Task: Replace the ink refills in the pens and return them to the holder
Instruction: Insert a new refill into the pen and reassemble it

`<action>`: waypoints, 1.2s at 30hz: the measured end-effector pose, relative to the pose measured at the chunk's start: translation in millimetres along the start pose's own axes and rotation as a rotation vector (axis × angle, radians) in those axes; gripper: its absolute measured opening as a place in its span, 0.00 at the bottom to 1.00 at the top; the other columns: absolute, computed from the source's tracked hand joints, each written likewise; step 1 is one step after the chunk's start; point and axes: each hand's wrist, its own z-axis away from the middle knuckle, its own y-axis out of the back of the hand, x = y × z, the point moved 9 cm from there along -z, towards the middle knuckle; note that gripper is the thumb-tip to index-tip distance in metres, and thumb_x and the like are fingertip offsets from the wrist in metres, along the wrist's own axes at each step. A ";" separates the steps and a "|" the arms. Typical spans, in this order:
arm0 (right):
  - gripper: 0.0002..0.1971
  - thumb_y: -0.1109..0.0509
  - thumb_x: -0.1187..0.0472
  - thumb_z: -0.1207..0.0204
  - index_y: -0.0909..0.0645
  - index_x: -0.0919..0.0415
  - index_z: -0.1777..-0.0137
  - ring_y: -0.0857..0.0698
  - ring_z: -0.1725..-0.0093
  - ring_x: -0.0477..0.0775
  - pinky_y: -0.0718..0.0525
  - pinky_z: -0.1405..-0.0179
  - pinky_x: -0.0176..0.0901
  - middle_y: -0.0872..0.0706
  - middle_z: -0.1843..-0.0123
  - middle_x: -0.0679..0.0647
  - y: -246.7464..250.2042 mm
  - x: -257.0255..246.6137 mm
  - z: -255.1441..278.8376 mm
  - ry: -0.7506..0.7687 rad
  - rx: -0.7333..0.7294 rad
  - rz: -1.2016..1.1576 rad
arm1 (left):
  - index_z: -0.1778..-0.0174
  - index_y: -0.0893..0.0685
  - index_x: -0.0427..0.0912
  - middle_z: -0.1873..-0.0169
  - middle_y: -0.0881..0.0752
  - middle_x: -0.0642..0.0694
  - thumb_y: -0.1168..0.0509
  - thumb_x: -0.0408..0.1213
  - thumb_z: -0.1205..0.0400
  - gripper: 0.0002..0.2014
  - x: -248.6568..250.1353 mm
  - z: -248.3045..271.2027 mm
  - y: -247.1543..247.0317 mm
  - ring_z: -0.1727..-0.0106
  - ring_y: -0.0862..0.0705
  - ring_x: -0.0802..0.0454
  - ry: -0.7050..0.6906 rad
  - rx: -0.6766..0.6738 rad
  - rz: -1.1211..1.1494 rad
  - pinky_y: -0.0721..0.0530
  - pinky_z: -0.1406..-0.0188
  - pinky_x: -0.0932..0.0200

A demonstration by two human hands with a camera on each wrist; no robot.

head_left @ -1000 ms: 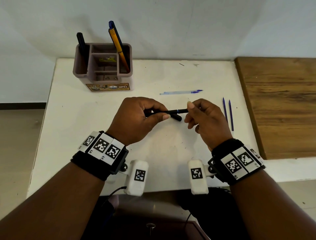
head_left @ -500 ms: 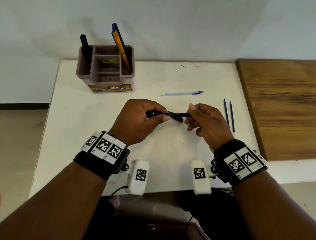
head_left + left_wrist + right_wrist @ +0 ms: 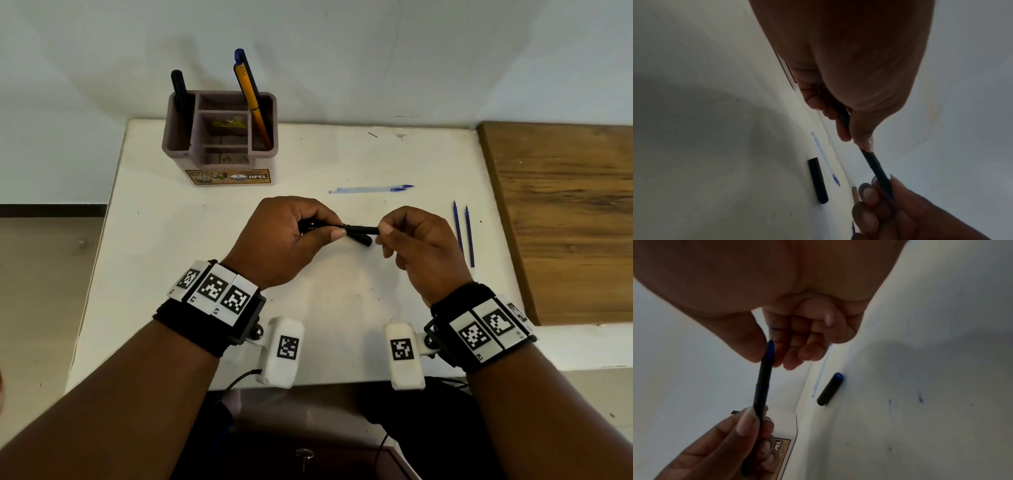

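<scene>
- Left hand point(image 3: 291, 236), fingers curled round the black pen point(image 3: 356, 229), held level above the surface point(image 3: 342, 301).
- Right hand point(image 3: 421, 246) pinches its tip end.
- Cap point(image 3: 361, 238) lies beneath; holder point(image 3: 221, 137) well behind.

I read one word only: "OPEL" in white letters on the gold and brown label point(image 3: 228, 177) stuck to the front face of the pen holder point(image 3: 178, 137). A small round logo sits left of the word, too small for me to read. From the right wrist view I get just "PEL" of the same label point(image 3: 781, 445). The wristband markers carry patterns, no letters I can make out.
</scene>
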 end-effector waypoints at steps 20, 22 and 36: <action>0.14 0.39 0.50 0.13 0.12 0.52 0.48 0.19 0.66 0.45 0.22 0.60 0.40 0.12 0.63 0.47 6.9 10.1 -0.7 -0.066 0.163 0.223 | 0.53 0.08 0.48 0.63 0.12 0.62 0.25 0.44 0.20 0.05 -4.9 -4.7 25.5 0.60 0.16 0.66 0.026 0.163 -0.046 0.26 0.61 0.77; 0.12 0.34 0.51 0.17 0.16 0.45 0.35 0.18 0.58 0.43 0.21 0.51 0.39 0.14 0.59 0.44 -2.6 8.2 0.7 -0.038 0.094 0.487 | 0.53 0.08 0.48 0.64 0.13 0.63 0.25 0.44 0.20 0.05 -6.1 -5.5 28.1 0.61 0.17 0.67 0.043 0.179 -0.044 0.28 0.63 0.79; 0.02 0.27 0.54 0.22 0.18 0.48 0.55 0.16 0.60 0.42 0.23 0.63 0.33 0.14 0.61 0.41 0.4 -5.1 -1.7 -0.014 0.144 0.557 | 0.53 0.09 0.53 0.62 0.13 0.62 0.25 0.46 0.21 0.04 -6.5 -4.8 22.3 0.56 0.17 0.64 0.057 0.121 -0.069 0.23 0.60 0.75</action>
